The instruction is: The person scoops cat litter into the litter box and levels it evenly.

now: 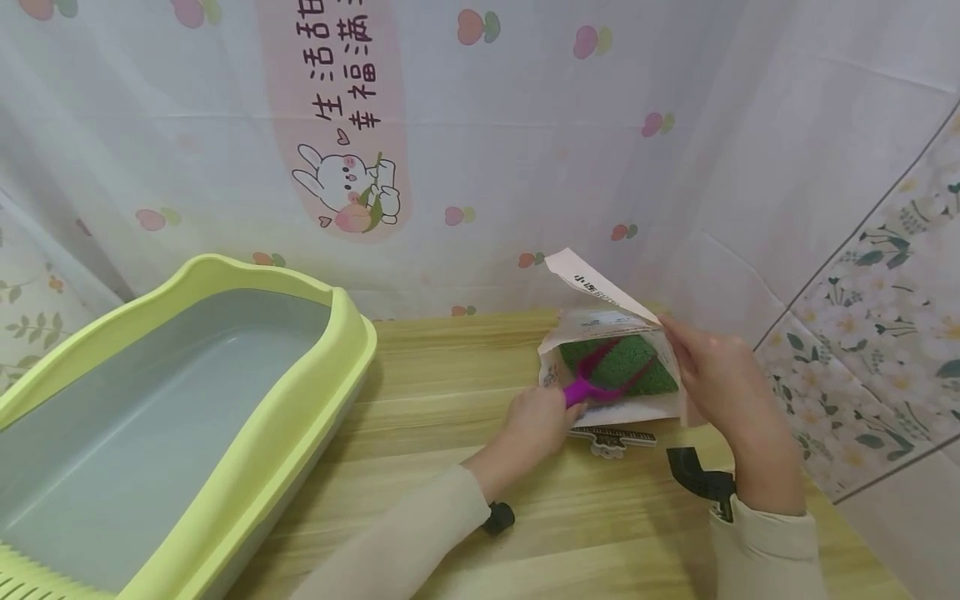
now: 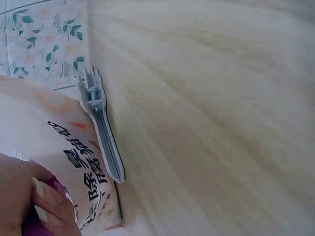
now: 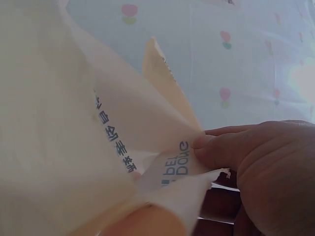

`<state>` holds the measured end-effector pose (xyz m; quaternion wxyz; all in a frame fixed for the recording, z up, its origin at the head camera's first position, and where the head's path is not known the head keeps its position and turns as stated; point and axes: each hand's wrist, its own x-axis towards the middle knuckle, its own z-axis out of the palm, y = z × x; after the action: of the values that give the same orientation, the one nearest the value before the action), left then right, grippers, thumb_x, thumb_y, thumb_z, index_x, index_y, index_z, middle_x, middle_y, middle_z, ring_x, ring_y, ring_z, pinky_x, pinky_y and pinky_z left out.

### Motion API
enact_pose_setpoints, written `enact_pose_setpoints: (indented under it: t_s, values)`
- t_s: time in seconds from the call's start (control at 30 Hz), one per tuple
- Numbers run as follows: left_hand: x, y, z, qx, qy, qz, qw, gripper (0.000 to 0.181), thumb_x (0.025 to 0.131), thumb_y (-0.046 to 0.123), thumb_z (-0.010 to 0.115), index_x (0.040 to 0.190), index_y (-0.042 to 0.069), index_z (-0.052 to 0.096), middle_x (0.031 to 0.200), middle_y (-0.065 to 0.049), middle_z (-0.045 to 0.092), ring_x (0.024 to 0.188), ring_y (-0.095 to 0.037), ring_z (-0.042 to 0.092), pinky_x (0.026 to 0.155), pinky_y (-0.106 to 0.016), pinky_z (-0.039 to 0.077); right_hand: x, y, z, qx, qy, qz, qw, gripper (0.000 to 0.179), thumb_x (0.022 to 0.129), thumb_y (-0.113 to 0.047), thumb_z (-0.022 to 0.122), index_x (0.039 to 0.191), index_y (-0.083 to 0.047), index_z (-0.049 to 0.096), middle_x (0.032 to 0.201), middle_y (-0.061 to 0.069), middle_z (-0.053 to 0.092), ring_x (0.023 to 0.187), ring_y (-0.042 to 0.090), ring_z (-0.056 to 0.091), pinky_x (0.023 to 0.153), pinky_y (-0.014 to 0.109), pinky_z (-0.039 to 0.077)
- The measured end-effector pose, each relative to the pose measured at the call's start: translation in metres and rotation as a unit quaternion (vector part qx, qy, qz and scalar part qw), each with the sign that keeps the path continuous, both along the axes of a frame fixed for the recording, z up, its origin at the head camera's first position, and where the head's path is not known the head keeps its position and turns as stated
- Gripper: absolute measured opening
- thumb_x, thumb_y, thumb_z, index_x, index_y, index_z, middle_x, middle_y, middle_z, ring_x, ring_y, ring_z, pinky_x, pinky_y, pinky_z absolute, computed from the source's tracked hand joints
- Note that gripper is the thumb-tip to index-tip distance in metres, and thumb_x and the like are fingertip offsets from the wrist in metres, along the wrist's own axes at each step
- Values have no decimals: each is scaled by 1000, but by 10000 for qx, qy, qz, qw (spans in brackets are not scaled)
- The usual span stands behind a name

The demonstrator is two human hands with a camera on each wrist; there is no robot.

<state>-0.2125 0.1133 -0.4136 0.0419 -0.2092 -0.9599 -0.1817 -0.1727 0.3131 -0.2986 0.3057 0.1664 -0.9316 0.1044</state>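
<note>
An opened white bag (image 1: 622, 412) printed with dark characters stands on the wooden table, with green granules (image 1: 637, 362) inside. My left hand (image 1: 536, 421) grips the handle of a purple scoop (image 1: 585, 385); its pronged head lies over the granules inside the bag's mouth. In the left wrist view, my curled fingers (image 2: 51, 204) show around the purple handle, beside the bag's printed front. With my right hand (image 1: 723, 371) I pinch the bag's upper right edge, thumb against the wrapper in the right wrist view. A bag flap (image 1: 592, 283) stands up at the back.
At left, a large litter tray (image 1: 337, 333) with a yellow-green rim and grey inside takes up much of the table (image 1: 420, 392). A grey-and-black clip (image 1: 611, 440) lies against the bag's front. Behind hangs a printed curtain (image 1: 487, 150); floral tiles (image 1: 870, 333) line the right.
</note>
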Motion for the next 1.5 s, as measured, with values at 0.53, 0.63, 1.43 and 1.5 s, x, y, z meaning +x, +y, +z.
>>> enact_pose_setpoints:
  t_s: [0.53, 0.63, 1.43, 1.5]
  values:
    - [9, -33, 7, 95, 150, 45, 9998, 48, 100, 54, 54, 73, 15, 58, 67, 0, 61, 52, -12, 52, 45, -29, 43, -3, -9, 3, 30, -280, -60, 9996, 30, 100, -1, 58, 129, 3, 64, 83, 33, 69, 66, 46, 66, 67, 61, 52]
    - [12, -40, 11, -22, 245, 3, 9997, 46, 100, 53, 56, 74, 16, 59, 68, 1, 62, 54, -13, 54, 47, -30, 45, -3, -8, 3, 17, -367, -66, 9993, 30, 100, -2, 57, 130, 2, 63, 87, 33, 70, 67, 46, 67, 68, 62, 52]
    - [69, -138, 53, 573, -353, 55, 9977, 44, 95, 52, 64, 72, 16, 54, 58, 5, 45, 48, -10, 41, 45, -23, 34, 6, -5, -1, -61, -541, -191, 9983, 33, 101, -2, 56, 133, 2, 61, 97, 36, 69, 63, 39, 64, 61, 54, 49]
    - [72, -147, 59, 626, -393, 80, 9972, 43, 96, 50, 65, 72, 15, 54, 58, 5, 44, 49, -10, 40, 46, -23, 33, 8, -4, 0, -76, -558, -215, 9982, 33, 101, -2, 56, 134, 2, 60, 103, 37, 68, 70, 46, 67, 62, 56, 50]
